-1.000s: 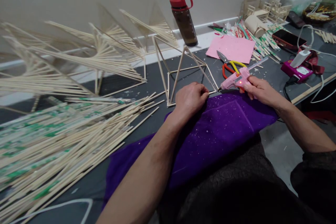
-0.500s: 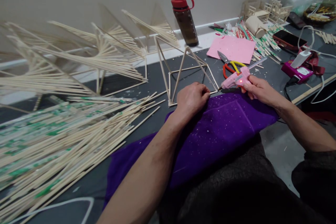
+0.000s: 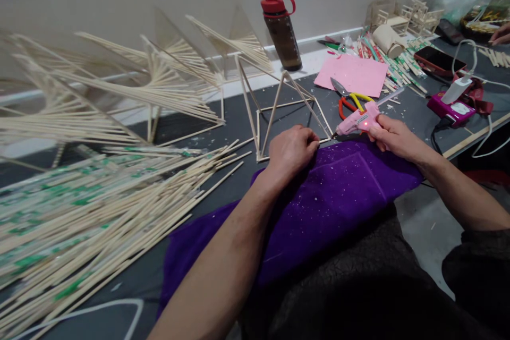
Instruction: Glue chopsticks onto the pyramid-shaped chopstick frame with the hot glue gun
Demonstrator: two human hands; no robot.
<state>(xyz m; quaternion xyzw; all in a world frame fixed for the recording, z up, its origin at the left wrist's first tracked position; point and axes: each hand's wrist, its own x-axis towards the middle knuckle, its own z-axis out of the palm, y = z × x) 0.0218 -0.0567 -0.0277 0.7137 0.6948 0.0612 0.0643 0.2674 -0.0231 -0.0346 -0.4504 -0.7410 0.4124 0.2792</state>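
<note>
My left hand is closed, its fingertips around the near edge of a wooden stick frame made of thin sticks joined into triangles. The frame stands on the dark table just beyond the hand, which covers part of its front stick. A pink hot glue gun with a lit red light is gripped in my right hand. Its nozzle meets the frame's near right corner. A glue stick pokes out of the gun's rear. Under both hands lies a purple cloth dotted with white specks.
Loose wooden sticks are piled at the left, below several twisted stick models. A bottle stands by the wall. Pliers, pink paper, a phone and a purple power adapter lie rightward. Another person's hand shows far right.
Another person's hand has come into view at the far right edge. My two hands, the glue gun and the frame hold practically the same positions.
</note>
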